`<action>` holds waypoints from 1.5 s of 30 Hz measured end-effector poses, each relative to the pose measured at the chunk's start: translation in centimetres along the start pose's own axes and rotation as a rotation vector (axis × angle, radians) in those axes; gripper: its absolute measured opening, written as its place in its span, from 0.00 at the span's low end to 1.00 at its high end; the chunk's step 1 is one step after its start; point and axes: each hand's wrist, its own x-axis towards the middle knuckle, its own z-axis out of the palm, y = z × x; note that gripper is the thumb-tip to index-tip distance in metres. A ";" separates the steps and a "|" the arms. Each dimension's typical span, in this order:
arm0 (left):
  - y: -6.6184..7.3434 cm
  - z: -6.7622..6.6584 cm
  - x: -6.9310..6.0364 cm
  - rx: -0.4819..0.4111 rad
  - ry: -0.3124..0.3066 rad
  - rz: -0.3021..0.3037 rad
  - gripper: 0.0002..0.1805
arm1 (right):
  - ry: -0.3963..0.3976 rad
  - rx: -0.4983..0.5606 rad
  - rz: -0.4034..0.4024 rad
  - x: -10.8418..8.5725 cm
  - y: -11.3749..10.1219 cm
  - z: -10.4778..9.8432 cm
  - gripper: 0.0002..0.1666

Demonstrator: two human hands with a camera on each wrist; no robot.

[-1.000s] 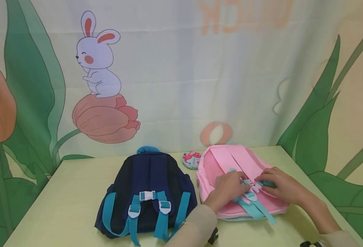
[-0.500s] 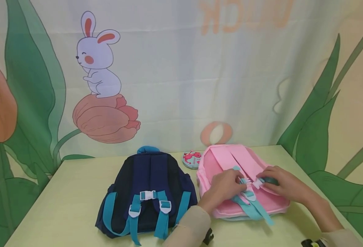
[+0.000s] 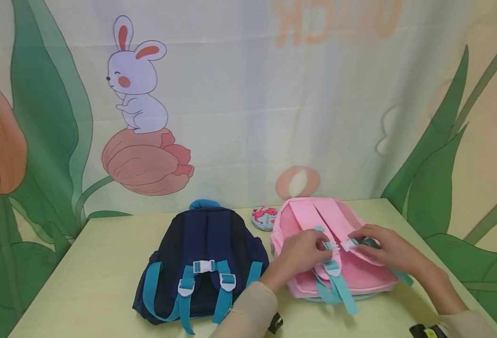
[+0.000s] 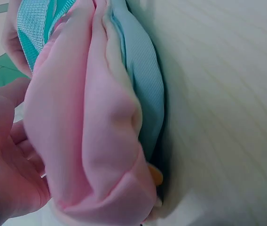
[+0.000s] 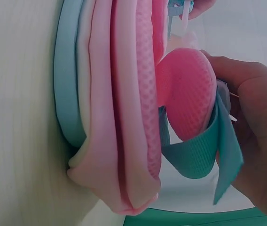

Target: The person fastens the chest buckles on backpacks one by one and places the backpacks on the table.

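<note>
A pink backpack [image 3: 371, 278] lies back side up on the table's right half, its teal straps loose over it. My left hand [image 3: 297, 253] pinches one white buckle half [image 3: 333, 245] on a teal strap. My right hand [image 3: 388, 245] pinches the other buckle half [image 3: 348, 244]. The two halves face each other over the backpack's middle, slightly apart. In the left wrist view, the pink side [image 4: 63, 108] of the bag hides the fingertips. The right wrist view has a pink shoulder strap [image 5: 190, 92] with teal webbing [image 5: 194, 155] beside my palm.
On the left lies a navy backpack [image 3: 168, 249] with teal straps and a joined white buckle [image 3: 204, 266]. A small round patterned case [image 3: 263, 218] sits behind the two bags. A printed curtain [image 3: 231, 117] hangs behind the pale yellow table [image 3: 88, 281].
My left hand has shifted left with its buckle half, and the loose teal strap ends have swung left. The right hand has turned slightly; a teal strap end now shows below it.
</note>
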 end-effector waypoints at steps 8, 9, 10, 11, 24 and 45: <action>-0.5 -1.0 -0.7 -0.007 0.022 0.054 0.16 | 0.001 0.051 0.026 0.5 -0.6 0.4 0.15; -0.6 -1.1 -0.7 -0.007 0.023 0.059 0.16 | 0.005 0.060 0.023 0.5 -0.6 0.5 0.15; -0.7 -1.2 -0.7 -0.006 0.024 0.064 0.16 | 0.010 0.069 0.019 0.6 -0.7 0.6 0.15; -0.7 -1.3 -0.7 -0.003 0.025 0.068 0.16 | 0.014 0.076 0.016 0.7 -0.7 0.7 0.15; -2.1 -2.0 -1.1 -0.010 0.009 0.108 0.15 | 0.004 0.125 0.066 1.6 -1.4 1.6 0.16; -2.2 -1.3 -1.1 -0.047 -0.021 0.083 0.16 | 0.029 0.175 0.086 1.6 -2.1 2.1 0.14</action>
